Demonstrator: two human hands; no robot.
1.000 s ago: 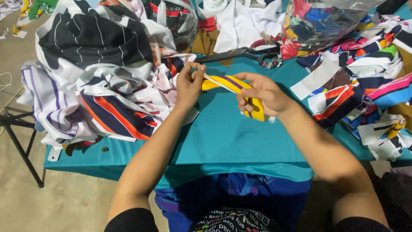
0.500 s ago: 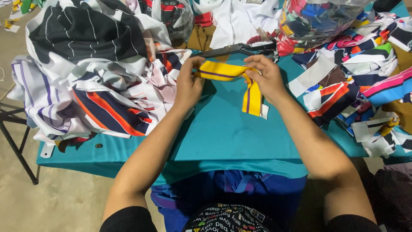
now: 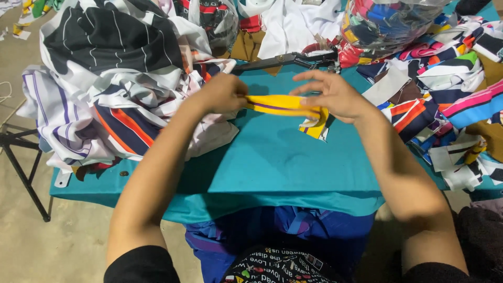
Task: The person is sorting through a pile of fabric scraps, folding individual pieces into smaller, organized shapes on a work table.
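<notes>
A yellow fabric strip (image 3: pixel 280 103) with a dark purple stripe is stretched between both hands above the teal-covered table (image 3: pixel 272 162). My left hand (image 3: pixel 222 94) pinches its left end. My right hand (image 3: pixel 330 94) grips the right end, where the strip folds and a short tail hangs down. Both hands hover over the table's middle, a little in front of large black scissors (image 3: pixel 288 60).
A big heap of striped garments (image 3: pixel 115 89) fills the table's left. Cut striped scraps (image 3: pixel 450 105) cover the right side. Clear plastic bags of cloth (image 3: pixel 393 21) stand at the back. Blue fabric (image 3: pixel 272 230) hangs below the front edge. A black stand leg (image 3: pixel 21 167) is at left.
The strip, which hung down from my right hand, is now pulled out level between both hands. Both hands have shifted slightly towards me.
</notes>
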